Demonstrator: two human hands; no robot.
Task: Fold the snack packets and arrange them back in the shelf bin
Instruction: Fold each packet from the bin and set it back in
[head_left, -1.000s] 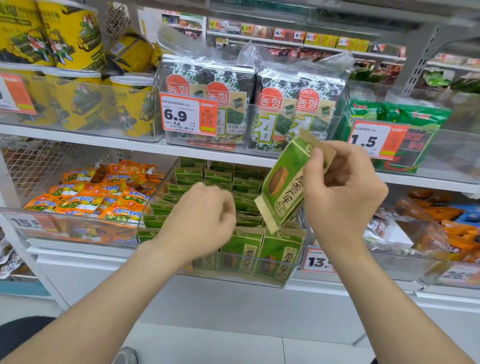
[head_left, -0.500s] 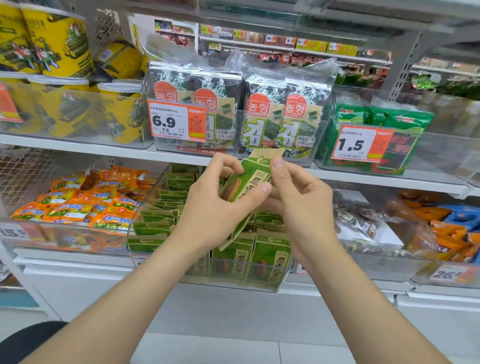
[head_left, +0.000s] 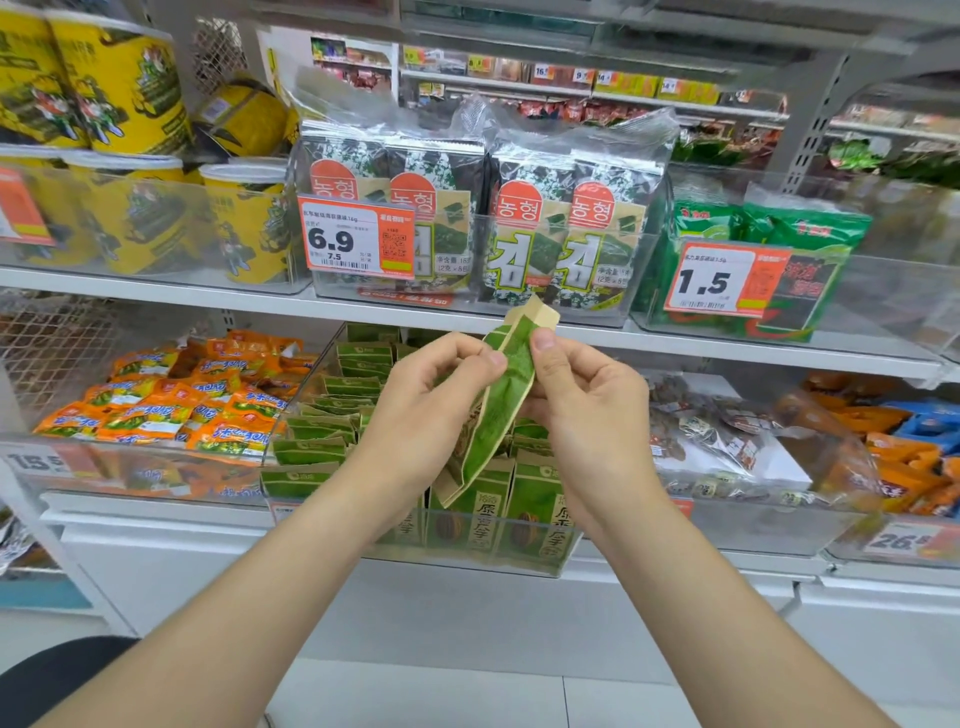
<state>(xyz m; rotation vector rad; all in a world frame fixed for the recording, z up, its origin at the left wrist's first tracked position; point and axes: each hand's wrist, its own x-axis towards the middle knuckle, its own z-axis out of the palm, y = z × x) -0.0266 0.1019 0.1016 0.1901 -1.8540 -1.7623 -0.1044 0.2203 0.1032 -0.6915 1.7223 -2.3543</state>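
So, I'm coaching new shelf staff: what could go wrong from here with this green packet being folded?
The green packet is only pinched between the left hand and right hand, so it might slip and drop outside the bin. The bin looks tightly packed, so pushing it in may topple the standing packets.

Head camera faces forward-down, near shelf bin (head_left: 457, 560).

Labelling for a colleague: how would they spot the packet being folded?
Look below the 6.9 price tag, over the clear bin. Left hand and right hand pinch one green packet there; unlike the binned packets, it is lifted and tilted.
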